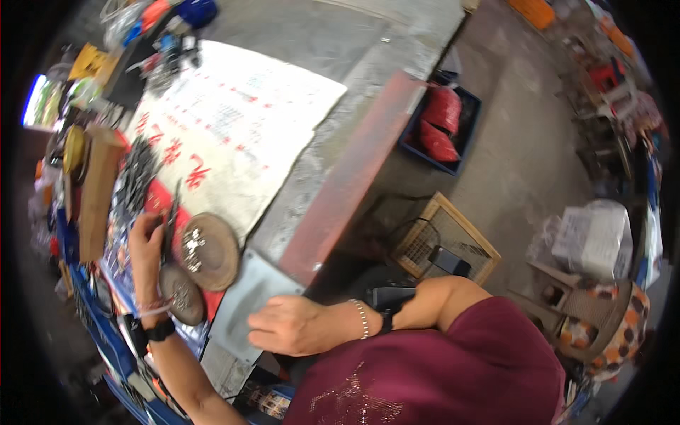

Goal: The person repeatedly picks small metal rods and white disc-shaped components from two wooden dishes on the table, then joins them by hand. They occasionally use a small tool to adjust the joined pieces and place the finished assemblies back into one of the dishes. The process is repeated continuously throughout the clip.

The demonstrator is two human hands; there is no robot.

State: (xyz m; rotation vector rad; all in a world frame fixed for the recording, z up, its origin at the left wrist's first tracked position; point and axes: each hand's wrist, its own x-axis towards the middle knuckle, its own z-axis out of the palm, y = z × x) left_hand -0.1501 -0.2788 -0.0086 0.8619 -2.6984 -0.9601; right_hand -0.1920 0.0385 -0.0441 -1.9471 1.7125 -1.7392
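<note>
My left hand (146, 244) is over the cluttered left side of the bench, its fingers curled in. Its fingertips are right beside a long, thin, dark tool (174, 212); blur hides whether they grip it. To the right of that hand lies a round brown dish (223, 251) with small shiny metal pieces (193, 248) on it. A smaller round dish (185, 301) with many tiny bits is close to my left wrist. My right hand (294, 326) is closed over a pale grey tray (244, 290); whatever its fingers hold is hidden.
A large white sheet with red markings (234, 113) covers much of the bench. Dark thin strips (138, 173) and a wooden block (100, 195) lie along the left. On the floor stand a blue crate (460, 152) with red bags, a wood-framed heater (460, 223) and a chair (602, 326).
</note>
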